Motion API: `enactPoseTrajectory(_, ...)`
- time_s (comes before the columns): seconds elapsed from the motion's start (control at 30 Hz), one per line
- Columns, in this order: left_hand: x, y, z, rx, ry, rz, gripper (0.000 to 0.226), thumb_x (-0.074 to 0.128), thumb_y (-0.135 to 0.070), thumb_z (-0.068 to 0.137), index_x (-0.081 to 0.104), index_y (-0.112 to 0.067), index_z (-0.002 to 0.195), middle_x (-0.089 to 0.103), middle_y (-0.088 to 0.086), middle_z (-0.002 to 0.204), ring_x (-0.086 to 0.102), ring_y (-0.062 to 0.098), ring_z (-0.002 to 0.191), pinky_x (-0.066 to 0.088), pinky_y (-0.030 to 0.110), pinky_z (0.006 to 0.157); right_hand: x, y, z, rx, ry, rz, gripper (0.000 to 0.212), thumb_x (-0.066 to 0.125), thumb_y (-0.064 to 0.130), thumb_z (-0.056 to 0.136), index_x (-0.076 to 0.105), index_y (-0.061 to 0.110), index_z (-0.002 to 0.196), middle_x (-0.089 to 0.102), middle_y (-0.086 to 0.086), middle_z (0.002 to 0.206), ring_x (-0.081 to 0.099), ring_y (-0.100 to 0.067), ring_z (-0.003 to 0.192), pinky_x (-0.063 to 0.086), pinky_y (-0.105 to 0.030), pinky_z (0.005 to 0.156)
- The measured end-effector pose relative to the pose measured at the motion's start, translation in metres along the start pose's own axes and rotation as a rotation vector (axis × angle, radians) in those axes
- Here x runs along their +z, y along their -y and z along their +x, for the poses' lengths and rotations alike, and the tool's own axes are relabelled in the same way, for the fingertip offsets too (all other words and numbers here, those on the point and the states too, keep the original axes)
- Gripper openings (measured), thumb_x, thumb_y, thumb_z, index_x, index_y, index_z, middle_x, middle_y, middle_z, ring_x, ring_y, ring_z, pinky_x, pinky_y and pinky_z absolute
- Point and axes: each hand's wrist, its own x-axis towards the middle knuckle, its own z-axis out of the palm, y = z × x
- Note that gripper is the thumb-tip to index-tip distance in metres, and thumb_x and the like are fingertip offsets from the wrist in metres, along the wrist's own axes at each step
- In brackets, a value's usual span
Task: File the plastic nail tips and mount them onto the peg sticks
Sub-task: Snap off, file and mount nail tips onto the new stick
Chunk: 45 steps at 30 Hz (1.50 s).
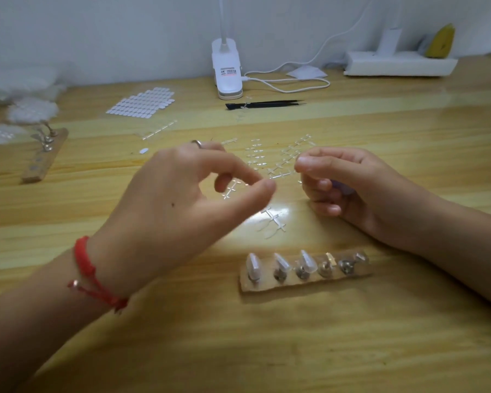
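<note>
The wooden table (267,350) carries everything. The biggest movers over it are the left hand (176,199) and right hand (349,188), both raised above the middle of the work and well apart from the peg strip (295,284) lying nearer the person. Judging by that strip, the job is about half done: three nail tips (281,263) already sit tilted on its left pegs, while the three bare pegs (345,268) to the right wait. The step in hand looks like readying the next tip. To do it well, pinch the tip by its side edges and keep the fingers off its underside. Then bring it down along the peg's slope so it matches its neighbours, steadying the strip so that it does not skid. The left hand has its thumb and forefinger curved into a ring, the tips nearly meeting, with the other fingers spread behind. Blur hides whether anything is between them. The right hand is curled, thumb pressed to forefinger. Something pale shows inside the palm, but I cannot tell what it is, or whether it is gripped at all. Clear plastic frames (275,219) lie scattered under and beyond the hands, and black tweezers (264,104) rest farther back.
</note>
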Motion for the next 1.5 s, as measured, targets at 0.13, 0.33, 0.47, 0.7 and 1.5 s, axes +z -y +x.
enactPoseTrajectory(0.13, 0.005, 0.016, 0.003, -0.066, 0.102, 0.224, 0.025, 0.058, -0.064, 0.064, 0.069, -0.045, 0.074, 0.054, -0.014, 0.072, 0.05, 0.002, 0.078, 0.042, 0.032, 0.069, -0.001, -0.001, 0.001, -0.008, 0.006, 0.019, 0.012, 0.07, 0.023, 0.074, 0.066, 0.023, 0.063, 0.037, 0.007, 0.057, 0.029, -0.008, 0.052, 0.031, -0.015, 0.043)
enactPoseTrajectory(0.33, 0.011, 0.02, 0.002, -0.045, 0.132, 0.25, 0.028, 0.06, -0.075, 0.062, 0.068, -0.053, 0.077, 0.056, -0.019, 0.075, 0.05, 0.001, 0.079, 0.044, 0.031, 0.064, -0.003, -0.003, 0.003, 0.0, -0.003, 0.036, 0.012, 0.067, 0.023, 0.077, 0.068, 0.023, 0.064, 0.037, 0.007, 0.056, 0.032, -0.005, 0.049, 0.032, -0.015, 0.042)
enactPoseTrajectory(0.47, 0.014, 0.02, 0.002, -0.022, 0.12, 0.247, 0.016, 0.062, -0.062, 0.066, 0.07, -0.051, 0.075, 0.056, -0.018, 0.072, 0.05, 0.003, 0.078, 0.041, 0.03, 0.062, -0.002, -0.006, 0.003, -0.021, -0.009, 0.021, 0.014, 0.066, 0.022, 0.078, 0.068, 0.022, 0.064, 0.039, 0.007, 0.055, 0.034, -0.004, 0.047, 0.032, -0.015, 0.042)
enactPoseTrajectory(0.7, 0.018, 0.024, 0.002, -0.027, 0.109, 0.18, 0.016, 0.064, -0.056, 0.066, 0.07, -0.043, 0.073, 0.054, -0.017, 0.067, 0.047, -0.001, 0.067, 0.035, 0.027, 0.06, 0.0, -0.006, -0.007, -0.281, -0.189, -0.75, 0.009, 0.073, 0.035, 0.081, 0.07, 0.027, 0.076, 0.06, 0.008, 0.06, 0.05, -0.006, 0.053, 0.036, -0.01, 0.053)
enactPoseTrajectory(1.5, 0.017, 0.023, 0.01, -0.15, 0.142, -0.499, 0.021, 0.068, -0.043, 0.07, 0.076, -0.025, 0.077, 0.065, -0.003, 0.075, 0.052, 0.023, 0.07, 0.042, 0.018, 0.065, 0.002, 0.002, -0.006, -0.088, -0.026, -0.401, 0.017, 0.082, 0.046, 0.065, 0.075, 0.03, 0.07, 0.063, 0.014, 0.061, 0.052, 0.001, 0.054, 0.036, -0.009, 0.049)
